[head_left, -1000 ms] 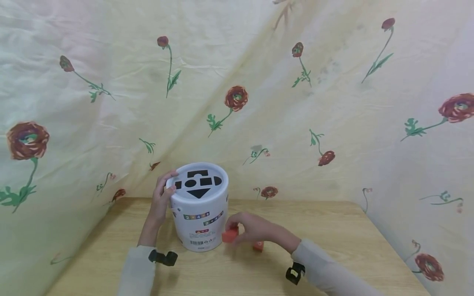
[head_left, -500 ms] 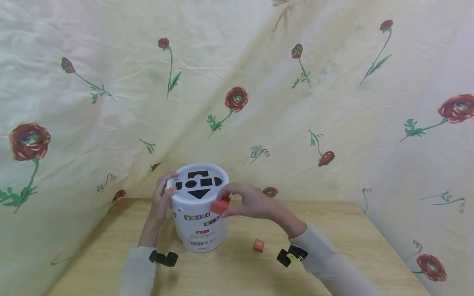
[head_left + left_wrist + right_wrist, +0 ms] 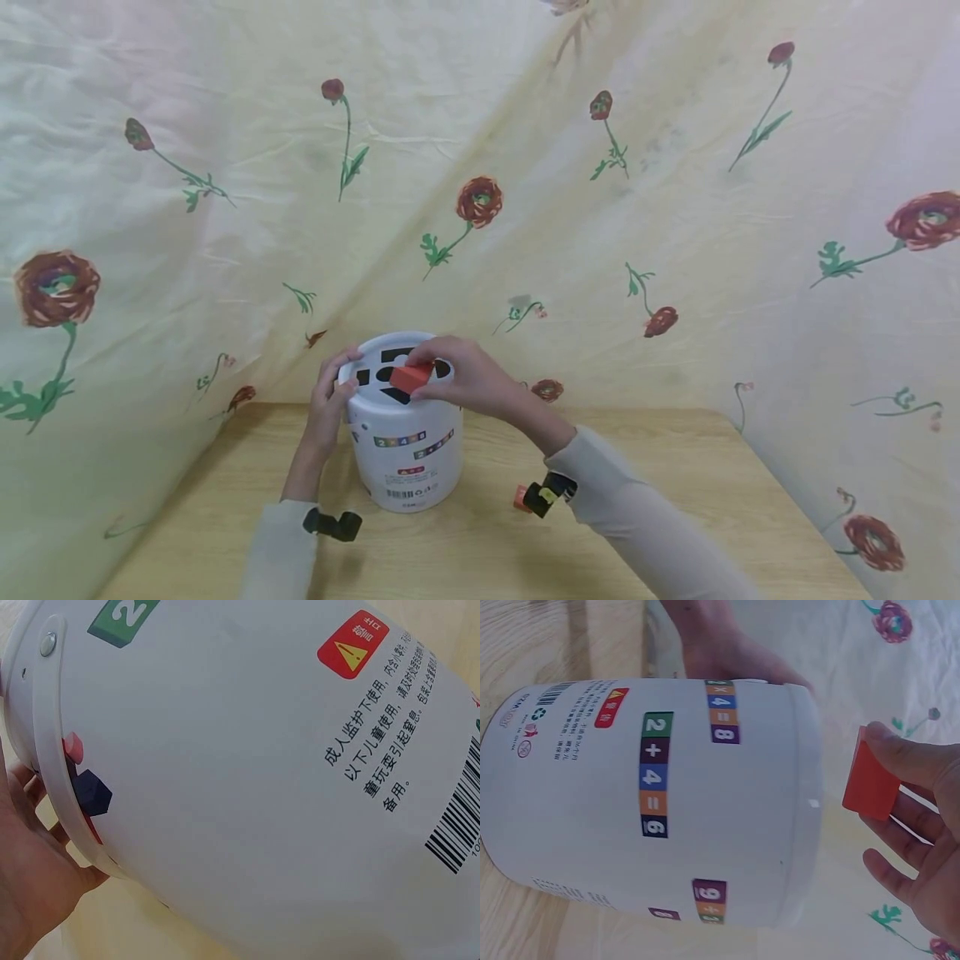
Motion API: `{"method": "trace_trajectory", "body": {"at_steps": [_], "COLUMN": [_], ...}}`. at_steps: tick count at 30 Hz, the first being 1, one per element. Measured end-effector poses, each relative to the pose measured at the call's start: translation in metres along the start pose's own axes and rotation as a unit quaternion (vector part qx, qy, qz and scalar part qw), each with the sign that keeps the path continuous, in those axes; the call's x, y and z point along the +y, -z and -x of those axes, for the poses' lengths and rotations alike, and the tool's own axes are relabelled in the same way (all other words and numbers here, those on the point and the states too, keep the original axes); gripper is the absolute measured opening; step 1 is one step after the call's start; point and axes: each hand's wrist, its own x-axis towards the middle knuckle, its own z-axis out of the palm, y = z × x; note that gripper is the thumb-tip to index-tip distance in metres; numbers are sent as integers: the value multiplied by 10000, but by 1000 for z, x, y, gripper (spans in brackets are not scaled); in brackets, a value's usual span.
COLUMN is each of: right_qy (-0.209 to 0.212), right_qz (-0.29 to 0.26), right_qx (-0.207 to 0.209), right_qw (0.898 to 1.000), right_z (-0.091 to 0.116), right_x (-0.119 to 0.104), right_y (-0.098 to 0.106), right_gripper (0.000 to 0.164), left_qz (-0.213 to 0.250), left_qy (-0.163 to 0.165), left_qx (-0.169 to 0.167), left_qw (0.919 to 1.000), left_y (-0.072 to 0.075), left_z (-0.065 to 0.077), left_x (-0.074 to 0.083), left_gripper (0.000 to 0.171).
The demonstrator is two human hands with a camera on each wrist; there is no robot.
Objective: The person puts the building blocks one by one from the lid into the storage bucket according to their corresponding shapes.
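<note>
A white shape-sorter bucket (image 3: 408,467) stands upright on the table, its lid pierced by several dark shaped holes. My left hand (image 3: 328,400) grips the bucket's left side at the rim, thumb over the lid's edge; the left wrist view shows that hand (image 3: 37,862) beside the white handle (image 3: 56,750). Over the lid, my right hand (image 3: 468,379) pinches a red block (image 3: 411,378) between thumb and fingers. In the right wrist view the red block (image 3: 871,780) is held apart from the lid, tilted. It hides part of the holes in the head view.
A second red block (image 3: 520,498) lies on the wooden table (image 3: 637,467) right of the bucket, partly covered by the right wrist camera (image 3: 542,497). A flower-patterned cloth (image 3: 405,250) hangs behind and at both sides.
My right hand has lifted the red block from beside the bucket's base, up and leftward to above the lid. My left hand stays on the rim.
</note>
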Motion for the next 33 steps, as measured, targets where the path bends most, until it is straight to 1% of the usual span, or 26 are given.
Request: {"method": "trace_trajectory", "body": {"at_steps": [6,13,20,33], "right_qy": [-209,-414,-391,-411], "right_qz": [37,83,80,257], "right_qx": [-9,-46,7,89], "right_qw": [9998,9991,9992,9988], "right_z": [-9,-13,-15,-13], "right_x": [3,10,14,15], "right_y": [-13,-23,-27,-34], "right_gripper": [38,39,38,35], "left_qz": [-26,-8,-12,-26], "left_qy": [1,-10,-69,-18], "left_qx": [-56,-50,-1,19], "left_qw": [10000,10000,10000,10000], "left_y": [1,0,-1,-1], "left_z": [0,1,1,1], "left_x": [0,1,3,2], "left_gripper": [48,47,46,46]}}
